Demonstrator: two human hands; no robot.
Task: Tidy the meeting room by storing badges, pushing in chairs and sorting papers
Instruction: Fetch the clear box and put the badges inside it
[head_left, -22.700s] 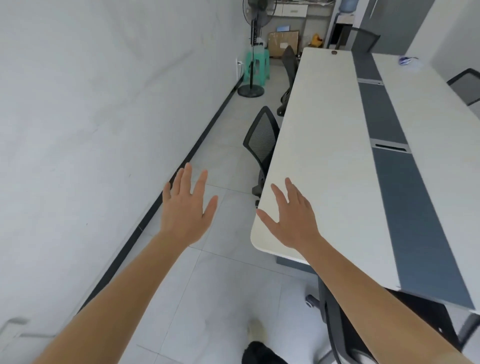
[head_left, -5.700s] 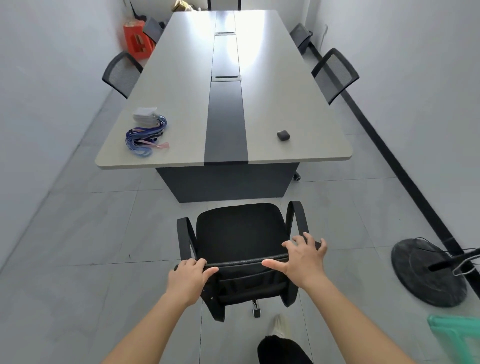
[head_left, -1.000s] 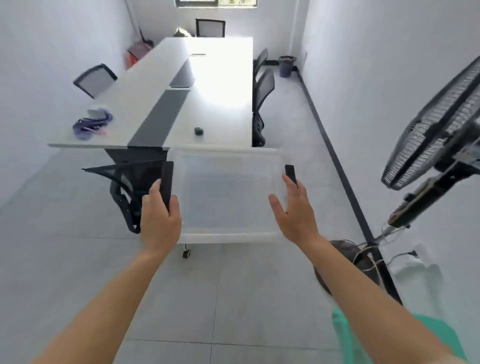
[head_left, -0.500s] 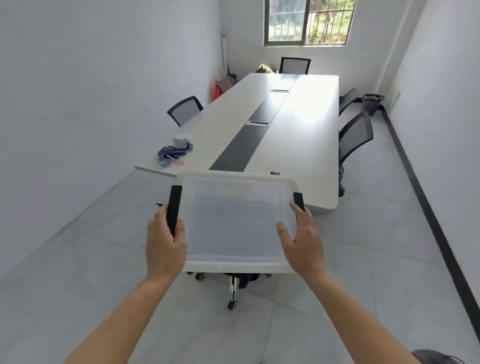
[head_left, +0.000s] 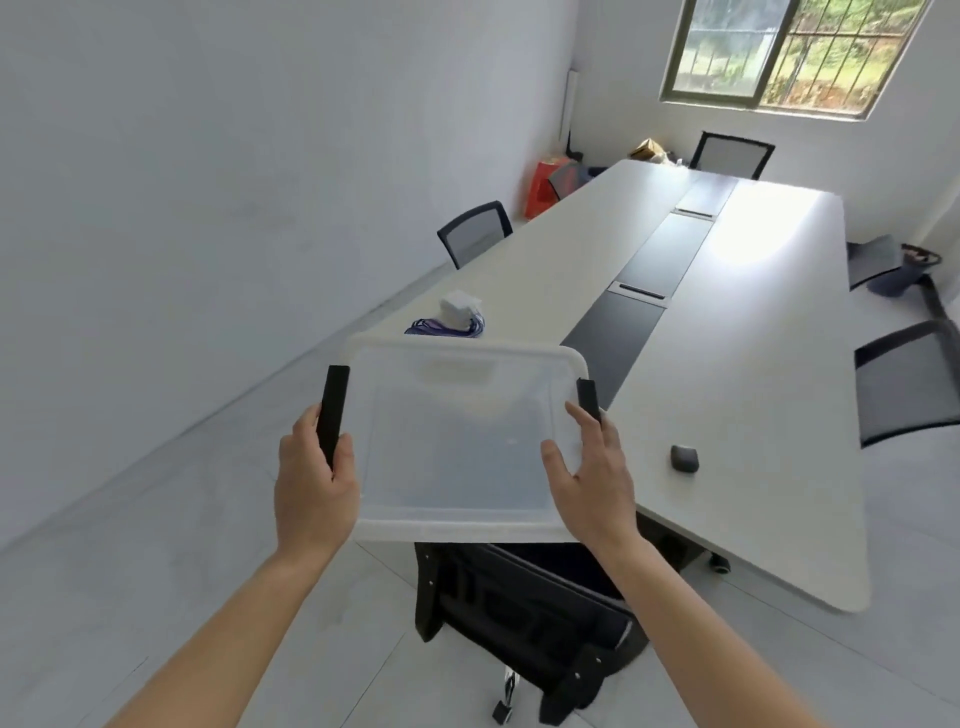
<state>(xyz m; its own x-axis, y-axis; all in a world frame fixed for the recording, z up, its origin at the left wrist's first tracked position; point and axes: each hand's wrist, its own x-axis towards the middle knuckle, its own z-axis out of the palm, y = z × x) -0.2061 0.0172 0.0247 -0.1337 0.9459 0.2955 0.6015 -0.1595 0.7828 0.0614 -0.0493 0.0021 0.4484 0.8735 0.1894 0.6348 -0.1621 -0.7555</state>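
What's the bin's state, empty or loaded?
Empty: the bin shows only its bare translucent floor, with nothing inside. The badges lie on the table beyond it.

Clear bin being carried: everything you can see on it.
The clear bin is a translucent whitish plastic tub, rectangular with rounded corners and a thick rim, with a black latch on each short side. It looks empty. It is held open side up, in the air over the black chair at the near end of the table. The left hand grips the left latch; the right hand pinches the right wall by the other latch.
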